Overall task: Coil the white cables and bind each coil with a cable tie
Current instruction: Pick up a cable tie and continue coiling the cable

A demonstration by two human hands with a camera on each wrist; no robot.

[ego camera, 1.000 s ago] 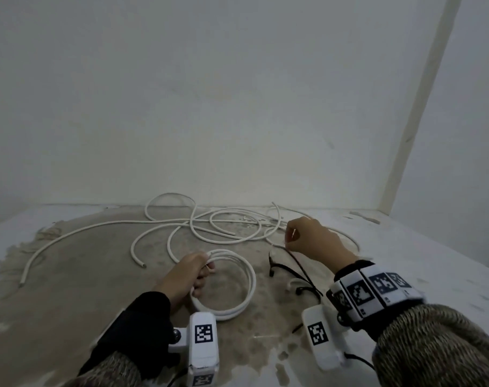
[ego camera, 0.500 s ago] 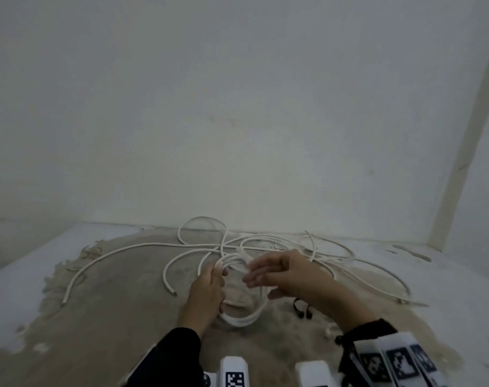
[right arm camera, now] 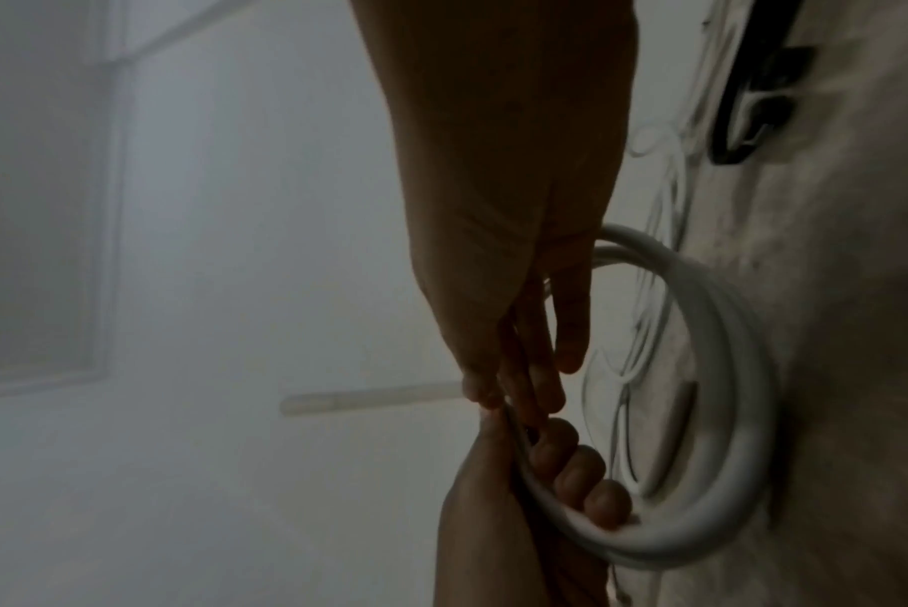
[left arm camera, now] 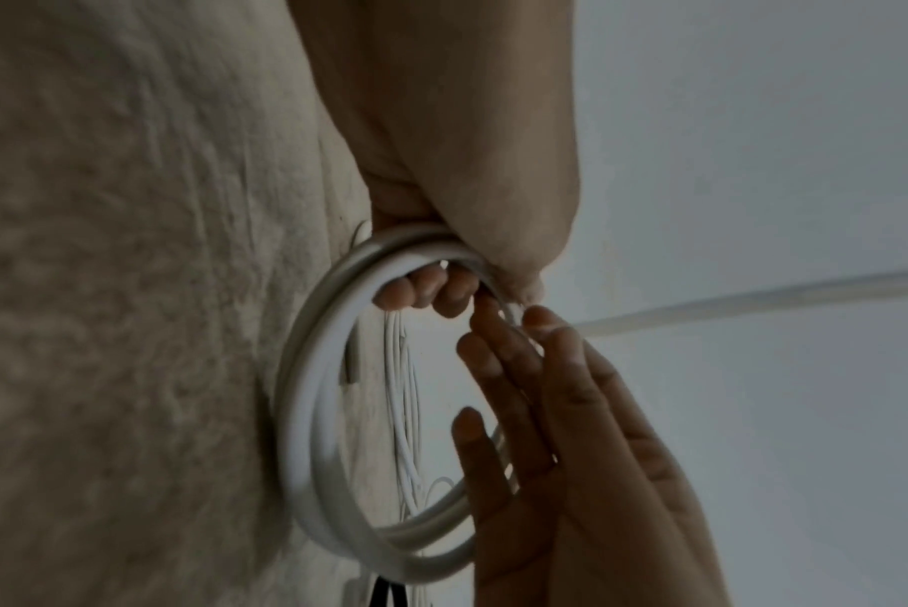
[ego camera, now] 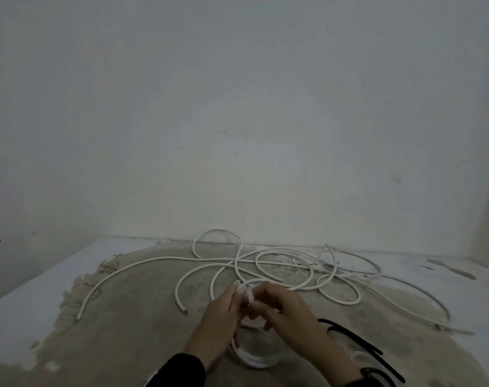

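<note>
Left grip: our left hand (ego camera: 219, 314) clutches the coil (left arm camera: 317, 431).
Right grip: our right hand (ego camera: 282, 305) has fingers loose, touching the coil's top.
Twelve o'clock: loose cables (ego camera: 265, 263).

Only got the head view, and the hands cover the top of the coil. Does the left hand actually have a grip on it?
Observer: Yes. In the left wrist view the left hand has its fingers curled through the coil, thumb outside.
Operator: Is the right hand holding a tie?
Observer: Can't tell. The right hand has nearly straight fingers, tips meeting the coil beside the left thumb. No tie is clear there.
Operator: How many turns?
Observer: The right wrist view shows at least two, side by side.
</note>
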